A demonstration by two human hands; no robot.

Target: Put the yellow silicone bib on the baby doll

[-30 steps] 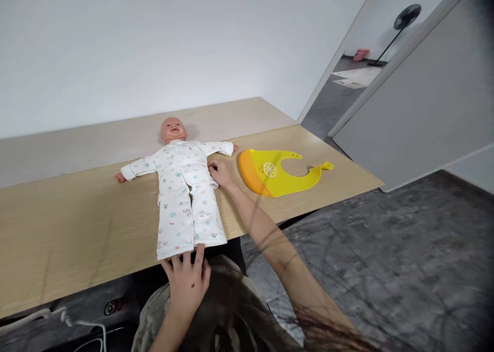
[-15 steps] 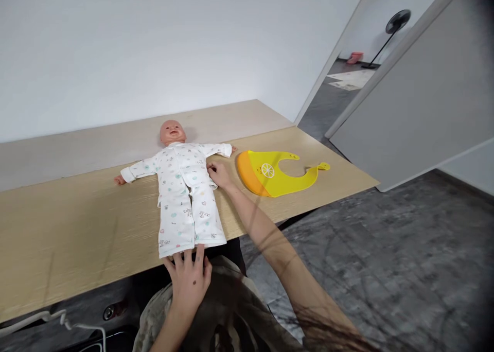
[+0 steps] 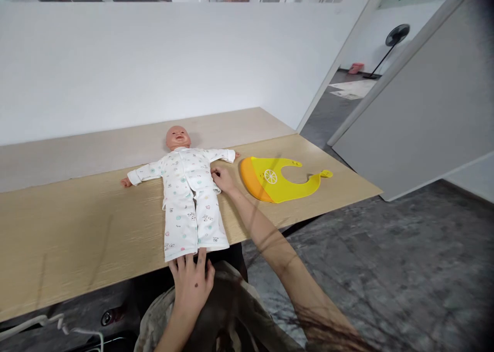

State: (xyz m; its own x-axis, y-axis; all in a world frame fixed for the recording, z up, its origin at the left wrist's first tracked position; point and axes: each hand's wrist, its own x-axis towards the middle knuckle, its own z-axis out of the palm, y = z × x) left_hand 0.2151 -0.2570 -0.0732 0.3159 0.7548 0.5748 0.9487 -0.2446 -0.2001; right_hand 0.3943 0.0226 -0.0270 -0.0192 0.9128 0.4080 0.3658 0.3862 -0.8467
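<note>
A baby doll (image 3: 178, 138) lies on its back on the table, arms spread. It wears a white printed shirt (image 3: 185, 166) and matching trousers (image 3: 179, 228), whose legs reach the table's front edge. My left hand (image 3: 193, 282) rests at the trouser hems, back up and fingers spread; some fingertips are hidden under the cloth. Beside the doll's waist, my right hand (image 3: 224, 180) has curled fingers against the shirt's side. Whether cloth is pinched in them is hidden. Right of that hand, a yellow bib (image 3: 287, 187) with an orange pocket lies flat.
The wooden table (image 3: 96, 228) runs along a white partition (image 3: 135, 58). A grey panel (image 3: 417, 100) stands to the right, with a fan (image 3: 397, 35) beyond the doorway. A white cable (image 3: 42, 321) hangs below the table's front at lower left.
The view has tilted up slightly, so everything sits a little lower and windows show above the partition. Both hands keep nearly the same places against the doll.
</note>
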